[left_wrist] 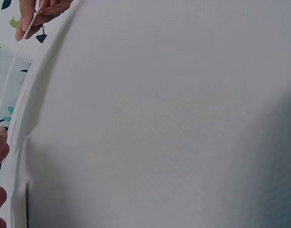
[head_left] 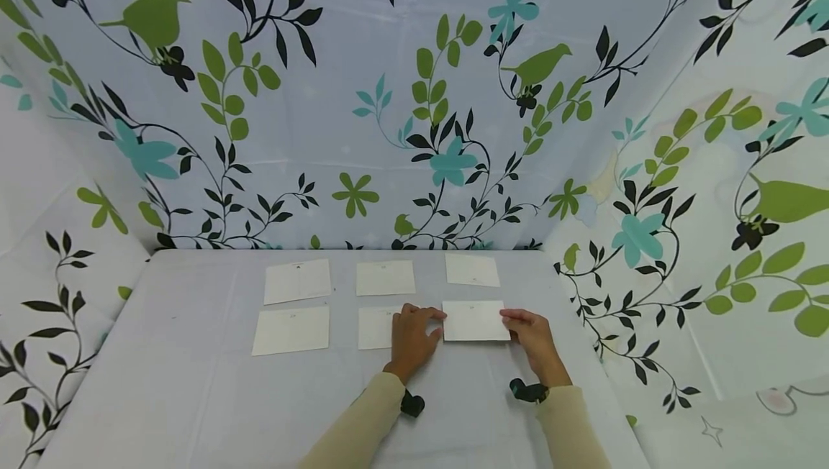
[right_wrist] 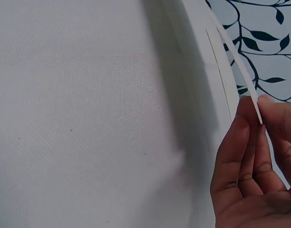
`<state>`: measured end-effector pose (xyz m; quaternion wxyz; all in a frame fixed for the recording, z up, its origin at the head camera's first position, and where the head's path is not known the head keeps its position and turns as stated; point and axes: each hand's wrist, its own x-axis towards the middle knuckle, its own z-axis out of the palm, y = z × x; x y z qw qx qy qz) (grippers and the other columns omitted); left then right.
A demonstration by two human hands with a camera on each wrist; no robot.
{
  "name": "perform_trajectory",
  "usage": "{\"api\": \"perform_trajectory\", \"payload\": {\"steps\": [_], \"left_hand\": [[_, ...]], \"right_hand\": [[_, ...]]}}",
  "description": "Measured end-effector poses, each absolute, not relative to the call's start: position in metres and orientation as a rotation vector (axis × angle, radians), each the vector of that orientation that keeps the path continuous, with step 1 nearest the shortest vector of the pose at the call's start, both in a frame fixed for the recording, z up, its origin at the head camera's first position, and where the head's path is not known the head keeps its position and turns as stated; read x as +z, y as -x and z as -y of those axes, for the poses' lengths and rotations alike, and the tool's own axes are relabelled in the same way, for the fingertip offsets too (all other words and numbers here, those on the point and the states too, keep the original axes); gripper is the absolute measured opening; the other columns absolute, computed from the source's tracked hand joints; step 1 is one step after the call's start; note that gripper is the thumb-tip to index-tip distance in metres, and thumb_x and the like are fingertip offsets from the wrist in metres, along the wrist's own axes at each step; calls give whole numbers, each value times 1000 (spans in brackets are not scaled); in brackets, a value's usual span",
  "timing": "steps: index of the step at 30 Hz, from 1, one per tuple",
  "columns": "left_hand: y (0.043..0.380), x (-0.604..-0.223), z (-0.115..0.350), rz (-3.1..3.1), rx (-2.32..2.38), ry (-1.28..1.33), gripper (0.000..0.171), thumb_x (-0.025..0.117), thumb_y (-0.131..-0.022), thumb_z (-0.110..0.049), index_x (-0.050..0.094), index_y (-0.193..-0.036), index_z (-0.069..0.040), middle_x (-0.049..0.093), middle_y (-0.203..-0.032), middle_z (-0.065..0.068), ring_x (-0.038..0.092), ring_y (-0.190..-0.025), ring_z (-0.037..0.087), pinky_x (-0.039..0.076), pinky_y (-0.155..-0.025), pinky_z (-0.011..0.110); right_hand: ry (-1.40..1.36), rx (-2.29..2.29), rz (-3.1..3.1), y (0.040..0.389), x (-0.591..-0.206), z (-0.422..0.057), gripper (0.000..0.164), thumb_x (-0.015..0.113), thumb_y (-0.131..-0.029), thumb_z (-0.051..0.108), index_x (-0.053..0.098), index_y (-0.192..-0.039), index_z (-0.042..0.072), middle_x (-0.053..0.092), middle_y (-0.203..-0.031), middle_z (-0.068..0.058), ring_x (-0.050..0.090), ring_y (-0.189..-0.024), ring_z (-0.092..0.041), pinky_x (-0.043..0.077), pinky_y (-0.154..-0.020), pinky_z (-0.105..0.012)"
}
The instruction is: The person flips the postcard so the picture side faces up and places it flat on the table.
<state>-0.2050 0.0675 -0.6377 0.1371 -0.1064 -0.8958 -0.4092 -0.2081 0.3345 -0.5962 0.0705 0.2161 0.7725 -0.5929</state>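
A blank white card (head_left: pixel 476 321) is held by its two short sides, raised off the table, in the front row at the right. My left hand (head_left: pixel 414 336) pinches its left edge and partly covers another card (head_left: pixel 374 328) lying to its left. On the opposite edge, the thumb and fingers of my right hand (head_left: pixel 534 343) pinch the card. Seen edge-on in the right wrist view, the thin card (right_wrist: pixel 243 66) runs up from between thumb and fingers of the right hand (right_wrist: pixel 255 161).
More white cards lie in two rows on the white-covered table (head_left: pixel 194 411): a left front card (head_left: pixel 291 330), a left back card (head_left: pixel 298 281), a middle back card (head_left: pixel 385 278) and a right back card (head_left: pixel 472 270). Leaf-and-bird patterned cloth (head_left: pixel 382 188) hangs around the table.
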Motion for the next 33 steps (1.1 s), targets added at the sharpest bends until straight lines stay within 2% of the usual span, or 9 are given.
{"api": "perform_trajectory", "payload": {"steps": [11,20,33], "left_hand": [[205,-627,-62,2514,-1260,222,21,88,-86,-12,83,-104,-22,81,-99,-6,56,-93,18,40,-80,37],[205,-615,-58,2574,-1351,185,19,86,-90,-16,84,-106,-24,79,-101,-5,58,-98,17,45,-88,39],[203,-604,-55,2538,-1417,194,13,86,-90,-17,85,-101,-25,72,-101,-1,59,-97,17,48,-88,40]], "right_hand": [[-514,-1803,-2338,211,-590,-339,25,75,-99,12,74,-124,5,79,-114,-6,71,-97,-16,59,-81,-25],[-410,-1741,-2395,208,-587,-347,25,69,-104,12,73,-127,6,80,-115,-5,74,-96,-14,60,-82,-25],[-259,-1766,-2434,206,-591,-357,23,71,-102,14,72,-123,4,80,-108,1,73,-92,-12,61,-87,-35]]}}
